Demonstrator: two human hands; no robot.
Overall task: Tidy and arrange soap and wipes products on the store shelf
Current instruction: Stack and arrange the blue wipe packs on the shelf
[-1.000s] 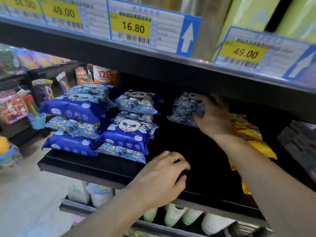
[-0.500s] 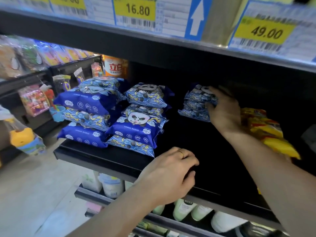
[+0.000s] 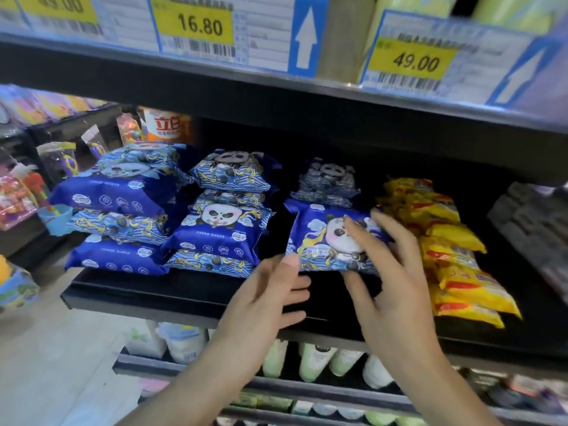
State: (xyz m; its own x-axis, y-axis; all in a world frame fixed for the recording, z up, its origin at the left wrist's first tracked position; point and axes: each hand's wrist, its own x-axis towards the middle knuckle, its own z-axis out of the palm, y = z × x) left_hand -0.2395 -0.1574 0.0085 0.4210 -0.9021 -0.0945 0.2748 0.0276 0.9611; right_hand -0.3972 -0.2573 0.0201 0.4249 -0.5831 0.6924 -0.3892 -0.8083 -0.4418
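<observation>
here the shelf (image 3: 172, 298) carried two blue wipes stacks (image 3: 172, 210) at left and yellow packs (image 3: 455, 247) at right. one panda pack (image 3: 319, 238) stood tilted in the gap between them, in front of a small rear pile (image 3: 327, 179). best laid flat, face up, squared to the neighbouring stack. right hand (image 3: 396, 290) lay on its face, fingers spread wide. left hand (image 3: 264, 305) touched its lower left corner, fingers loosely open.

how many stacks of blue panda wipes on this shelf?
3: left stack, middle stack, right stack at the hands. Packs behind may be hidden.
</observation>
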